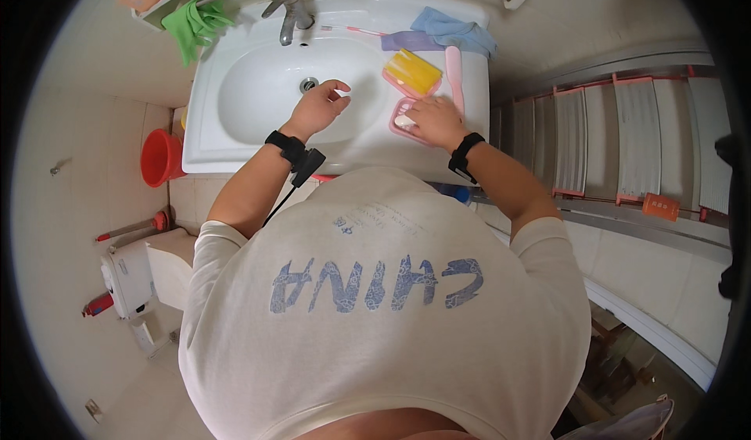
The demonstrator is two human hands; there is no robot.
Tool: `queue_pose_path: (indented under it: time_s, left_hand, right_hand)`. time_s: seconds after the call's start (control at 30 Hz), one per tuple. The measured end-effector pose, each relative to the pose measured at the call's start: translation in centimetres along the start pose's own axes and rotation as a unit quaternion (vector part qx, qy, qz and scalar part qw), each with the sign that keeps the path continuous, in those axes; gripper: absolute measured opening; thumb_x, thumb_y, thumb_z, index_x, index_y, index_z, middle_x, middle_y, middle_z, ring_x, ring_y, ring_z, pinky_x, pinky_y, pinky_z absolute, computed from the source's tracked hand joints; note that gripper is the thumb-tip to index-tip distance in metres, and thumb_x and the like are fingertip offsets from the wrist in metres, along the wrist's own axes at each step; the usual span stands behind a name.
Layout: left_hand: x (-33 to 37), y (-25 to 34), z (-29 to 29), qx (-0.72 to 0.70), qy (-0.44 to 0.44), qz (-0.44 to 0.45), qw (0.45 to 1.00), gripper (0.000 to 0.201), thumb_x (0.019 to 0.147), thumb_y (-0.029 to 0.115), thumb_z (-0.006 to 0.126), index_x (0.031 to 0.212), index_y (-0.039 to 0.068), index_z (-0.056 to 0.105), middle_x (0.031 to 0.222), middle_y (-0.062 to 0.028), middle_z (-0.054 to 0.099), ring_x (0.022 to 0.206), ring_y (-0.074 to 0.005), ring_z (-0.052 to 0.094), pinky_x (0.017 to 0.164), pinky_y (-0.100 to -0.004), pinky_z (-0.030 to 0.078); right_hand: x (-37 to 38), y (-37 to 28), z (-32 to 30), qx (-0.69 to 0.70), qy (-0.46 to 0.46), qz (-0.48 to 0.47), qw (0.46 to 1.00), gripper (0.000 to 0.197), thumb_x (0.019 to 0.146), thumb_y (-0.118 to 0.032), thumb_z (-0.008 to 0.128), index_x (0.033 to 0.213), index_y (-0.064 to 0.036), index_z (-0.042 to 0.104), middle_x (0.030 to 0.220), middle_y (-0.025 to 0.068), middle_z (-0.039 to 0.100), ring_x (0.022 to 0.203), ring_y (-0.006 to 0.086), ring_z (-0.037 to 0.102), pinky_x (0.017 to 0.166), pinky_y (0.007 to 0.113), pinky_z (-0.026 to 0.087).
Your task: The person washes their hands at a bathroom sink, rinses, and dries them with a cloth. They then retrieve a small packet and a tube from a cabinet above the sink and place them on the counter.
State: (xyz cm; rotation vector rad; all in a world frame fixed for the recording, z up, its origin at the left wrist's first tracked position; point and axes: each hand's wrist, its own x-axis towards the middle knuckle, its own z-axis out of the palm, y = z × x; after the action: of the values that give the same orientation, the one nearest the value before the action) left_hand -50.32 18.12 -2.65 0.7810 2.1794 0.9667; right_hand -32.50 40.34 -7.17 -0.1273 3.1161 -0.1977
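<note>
My left hand hovers over the white sink basin, close to the drain. Its fingers are bent but apart, and nothing is in them. On the counter to the right, my right hand reaches into a small pink soap dish. Its fingers curl over a white bar of soap, which they partly cover. Just behind it lies a yellow sponge on a second pink dish. A pink-handled brush or comb lies right beside the hand.
A faucet rises behind the basin. Along the back lie a toothbrush, a purple item and a blue cloth. A green cloth hangs at back left. A red bucket stands left, a folded ladder right.
</note>
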Motion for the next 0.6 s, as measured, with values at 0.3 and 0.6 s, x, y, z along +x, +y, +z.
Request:
queue_pose_path:
  time_s: [0.3,0.6]
  left_hand:
    - [-1.3,-1.1,-0.7,0.007,0.015,-0.022,1.0,0.026,0.089,0.022,0.062,0.109,0.006,0.061,0.08,-0.0037,0.061,0.073,-0.0128,0.06,0.07,-0.0275,0.049]
    - [-0.4,-2.2,0.1,0.014,0.009,-0.014,1.0,0.025,0.088,0.022,0.062,0.107,0.007,0.061,0.08,-0.004,0.062,0.072,-0.0128,0.06,0.069,-0.0275,0.049]
  right_hand:
    - [0.7,0.9,-0.6,-0.007,0.015,0.11,0.994,0.031,0.078,-0.037,0.065,0.094,-0.0106,0.066,0.093,0.0073,0.064,0.093,0.027,0.061,0.079,0.042,0.046]
    - [5.0,3.6,-2.1,0.04,0.129,0.151,0.979,0.056,0.075,-0.041,0.071,0.119,-0.0119,0.054,0.104,0.0127,0.062,0.097,0.0314,0.06,0.083,0.042,0.047]
